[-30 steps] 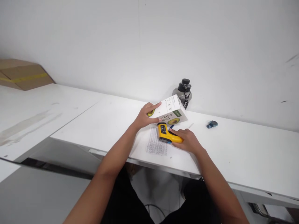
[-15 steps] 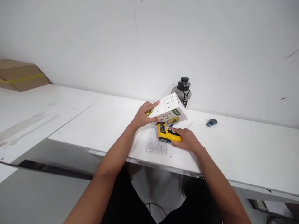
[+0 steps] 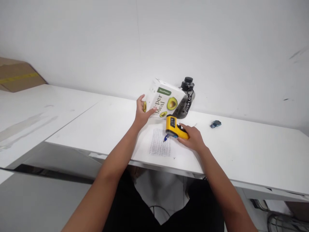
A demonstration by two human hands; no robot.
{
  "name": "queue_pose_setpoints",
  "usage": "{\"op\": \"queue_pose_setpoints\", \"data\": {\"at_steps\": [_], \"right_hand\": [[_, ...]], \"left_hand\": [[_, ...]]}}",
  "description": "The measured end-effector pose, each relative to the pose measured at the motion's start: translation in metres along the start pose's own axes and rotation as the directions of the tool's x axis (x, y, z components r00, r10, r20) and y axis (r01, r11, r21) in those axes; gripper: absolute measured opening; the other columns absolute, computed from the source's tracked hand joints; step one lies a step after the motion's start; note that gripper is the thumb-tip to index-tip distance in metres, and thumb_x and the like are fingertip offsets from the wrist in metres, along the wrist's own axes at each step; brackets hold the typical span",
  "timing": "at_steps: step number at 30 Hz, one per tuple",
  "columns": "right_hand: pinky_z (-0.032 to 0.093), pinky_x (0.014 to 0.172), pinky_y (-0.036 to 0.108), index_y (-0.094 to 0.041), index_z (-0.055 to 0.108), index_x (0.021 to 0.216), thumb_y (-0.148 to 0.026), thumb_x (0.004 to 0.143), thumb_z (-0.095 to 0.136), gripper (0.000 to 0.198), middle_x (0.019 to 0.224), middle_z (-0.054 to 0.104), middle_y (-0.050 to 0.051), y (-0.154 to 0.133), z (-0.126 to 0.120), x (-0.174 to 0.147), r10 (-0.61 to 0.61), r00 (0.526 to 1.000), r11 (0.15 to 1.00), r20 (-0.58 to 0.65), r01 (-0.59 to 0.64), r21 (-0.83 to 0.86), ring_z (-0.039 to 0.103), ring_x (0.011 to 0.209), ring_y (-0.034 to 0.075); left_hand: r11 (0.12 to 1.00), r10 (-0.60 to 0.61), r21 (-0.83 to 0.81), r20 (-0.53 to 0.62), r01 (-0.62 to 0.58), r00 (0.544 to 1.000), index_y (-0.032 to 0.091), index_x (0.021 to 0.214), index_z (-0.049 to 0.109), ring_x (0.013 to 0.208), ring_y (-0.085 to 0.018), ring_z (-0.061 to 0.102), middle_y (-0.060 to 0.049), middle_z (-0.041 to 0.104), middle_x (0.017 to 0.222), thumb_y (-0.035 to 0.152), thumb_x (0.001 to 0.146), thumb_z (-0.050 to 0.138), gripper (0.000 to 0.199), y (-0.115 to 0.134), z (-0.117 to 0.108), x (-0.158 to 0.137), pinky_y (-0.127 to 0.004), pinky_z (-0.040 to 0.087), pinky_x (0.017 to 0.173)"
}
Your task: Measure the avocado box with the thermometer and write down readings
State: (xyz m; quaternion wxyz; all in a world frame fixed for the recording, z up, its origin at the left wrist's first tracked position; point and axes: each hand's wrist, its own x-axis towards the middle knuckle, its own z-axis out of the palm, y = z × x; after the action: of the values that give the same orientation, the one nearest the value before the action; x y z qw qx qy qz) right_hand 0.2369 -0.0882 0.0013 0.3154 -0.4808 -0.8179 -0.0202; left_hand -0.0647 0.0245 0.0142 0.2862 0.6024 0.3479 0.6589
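White box (image 3: 166, 98) — new tilt, contents hidden

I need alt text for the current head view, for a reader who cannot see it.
The left hand holds a tilted white box with avocado pictures, and the right hand holds a yellow handheld device over a white table. Paper with dense writing lies near the device, and a dark bottle is partly behind the box.

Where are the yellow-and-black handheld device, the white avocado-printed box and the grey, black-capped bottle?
Yellow-and-black handheld device (image 3: 174, 130), head view: its yellow body.
White avocado-printed box (image 3: 166, 99), head view: printed front panel.
Grey, black-capped bottle (image 3: 188, 101), head view: lettered black strap.
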Motion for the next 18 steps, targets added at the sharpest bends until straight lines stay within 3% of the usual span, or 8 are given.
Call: {"op": "queue_pose_setpoints", "data": {"at_steps": [2, 4, 8, 11, 14, 18], "right_hand": [[0.061, 0.088, 0.048, -0.019, 0.066, 0.142, -0.057, 0.084, 0.071, 0.070, 0.111, 0.081, 0.015, 0.006, 0.002, 0.001, 0.106, 0.989, 0.994, -0.106, -0.106, 0.008, 0.076, 0.091, 0.033], [0.060, 0.089, 0.048, -0.017, 0.061, 0.146, -0.059, 0.082, 0.068, 0.076, 0.109, 0.080, 0.015, 0.009, 0.005, 0.003, 0.251, 0.946, 0.968, -0.207, -0.249, 0.034, 0.075, 0.091, 0.033], [0.057, 0.093, 0.046, -0.016, 0.047, 0.157, -0.058, 0.088, 0.059, 0.082, 0.126, 0.075, 0.017, 0.009, 0.008, 0.010, 0.524, 0.783, 0.848, -0.335, -0.517, 0.118, 0.073, 0.107, 0.034], [0.051, 0.102, 0.047, -0.017, 0.043, 0.158, -0.055, 0.090, 0.059, 0.080, 0.136, 0.071, 0.018, 0.009, 0.004, 0.016, 0.664, 0.684, 0.735, -0.301, -0.671, 0.095, 0.070, 0.118, 0.034], [0.044, 0.106, 0.048, -0.016, 0.037, 0.159, -0.051, 0.091, 0.062, 0.081, 0.123, 0.075, 0.016, 0.011, -0.003, 0.020, 0.767, 0.609, 0.625, -0.200, -0.780, 0.024, 0.071, 0.110, 0.034], [0.040, 0.104, 0.048, -0.014, 0.033, 0.157, -0.045, 0.094, 0.062, 0.076, 0.103, 0.076, 0.013, 0.017, -0.004, 0.020, 0.823, 0.560, 0.552, -0.098, -0.828, -0.095, 0.072, 0.102, 0.034]], "left_hand": [[0.999, -0.049, -0.007, -0.108, 0.049, 0.993, 0.030, 0.162, 0.030, 0.112, -0.027, 0.068, -0.006, 0.057, 0.112, 0.074, 0.072, 0.087, 0.114, -0.013, 0.000, 0.001, -0.047, 0.055, 0.105], [0.994, -0.111, -0.021, -0.159, 0.109, 0.981, 0.029, 0.161, 0.023, 0.120, -0.029, 0.068, -0.009, 0.059, 0.118, 0.073, 0.075, 0.085, 0.115, -0.024, -0.001, 0.002, -0.049, 0.052, 0.112], [0.952, -0.300, 0.011, -0.158, 0.305, 0.941, 0.025, 0.160, 0.014, 0.129, -0.029, 0.066, -0.015, 0.062, 0.131, 0.060, 0.087, 0.081, 0.104, -0.037, -0.003, 0.003, -0.052, 0.044, 0.121], [0.905, -0.406, 0.085, -0.111, 0.416, 0.907, 0.027, 0.162, 0.006, 0.135, -0.030, 0.064, -0.018, 0.062, 0.141, 0.047, 0.091, 0.081, 0.106, -0.039, -0.005, -0.001, -0.055, 0.039, 0.125], [0.888, -0.445, 0.138, 0.010, 0.439, 0.895, 0.029, 0.166, 0.000, 0.137, -0.034, 0.063, -0.019, 0.062, 0.146, 0.039, 0.083, 0.088, 0.121, -0.035, -0.006, -0.005, -0.059, 0.041, 0.124], [0.839, -0.529, 0.216, 0.112, 0.499, 0.841, 0.024, 0.168, -0.012, 0.147, -0.038, 0.055, -0.022, 0.058, 0.155, 0.032, 0.074, 0.091, 0.140, -0.014, 0.002, -0.002, -0.061, 0.038, 0.127]]}}
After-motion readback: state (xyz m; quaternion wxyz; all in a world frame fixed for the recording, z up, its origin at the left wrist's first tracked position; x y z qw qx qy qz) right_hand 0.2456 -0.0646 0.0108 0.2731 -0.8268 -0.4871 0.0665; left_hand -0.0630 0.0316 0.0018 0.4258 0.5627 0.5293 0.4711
